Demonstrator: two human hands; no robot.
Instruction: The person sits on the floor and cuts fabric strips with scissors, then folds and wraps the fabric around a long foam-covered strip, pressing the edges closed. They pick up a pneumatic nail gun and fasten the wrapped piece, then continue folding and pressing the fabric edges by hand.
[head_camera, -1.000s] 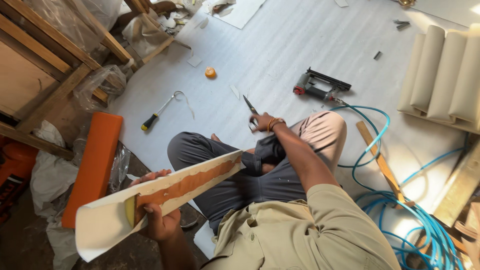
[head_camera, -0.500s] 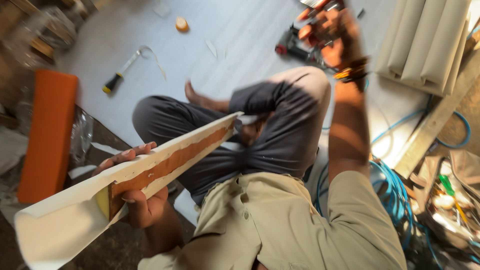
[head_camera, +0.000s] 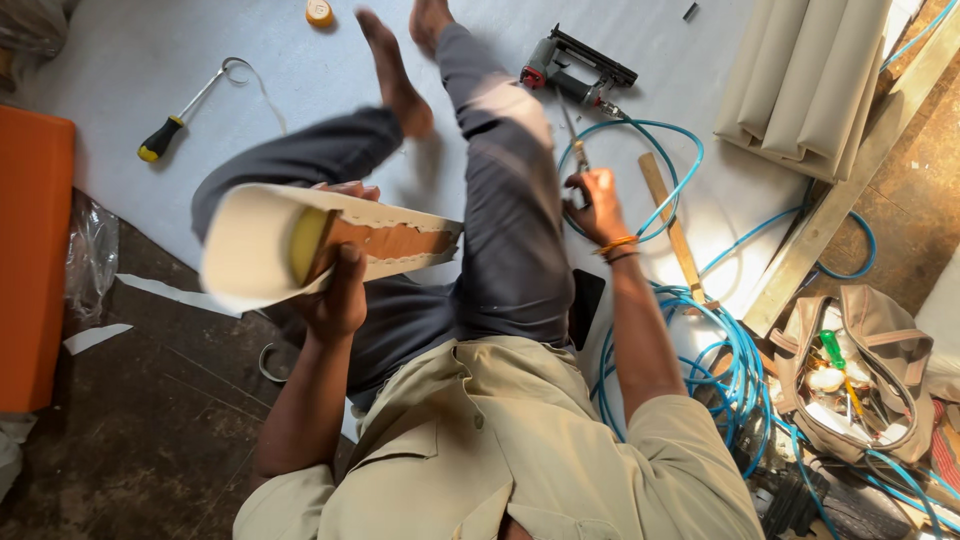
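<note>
The right hand (head_camera: 592, 192) has come back from the nail gun (head_camera: 575, 70) gripping scissors (head_camera: 572, 140) — the left hand (head_camera: 340, 295) still clasps the padded panel (head_camera: 330, 240), so trimming looks next.

Upholstery workshop — staple gun (head_camera: 575, 70), air hose (head_camera: 690, 330), tool bag (head_camera: 850, 370).

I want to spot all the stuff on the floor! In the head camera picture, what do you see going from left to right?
orange cushion → screwdriver → cream padded panel in the left hand → right hand with scissors → wooden stick → cream rolled pads → tool bag
</note>
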